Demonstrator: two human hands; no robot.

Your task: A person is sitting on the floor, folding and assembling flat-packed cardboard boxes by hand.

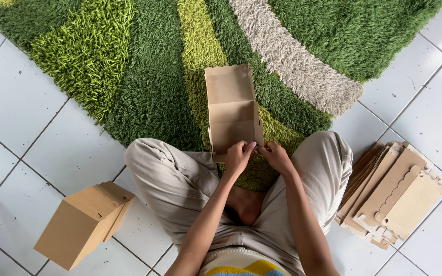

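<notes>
I see my left hand [238, 157] and right hand [276, 156] side by side, both pinching the near right corner of a half-folded cardboard box [233, 110], which lies open on the green rug [149, 76] just beyond my knees. A finished box [84, 223] sits on the tiles at near left. A stack of flat cardboard blanks [391, 193] lies at the right.

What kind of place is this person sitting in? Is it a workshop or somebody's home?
Most likely a room in a home: a shaggy green rug on a white tiled floor, with the person sitting cross-legged, folding a cardboard box.
</notes>
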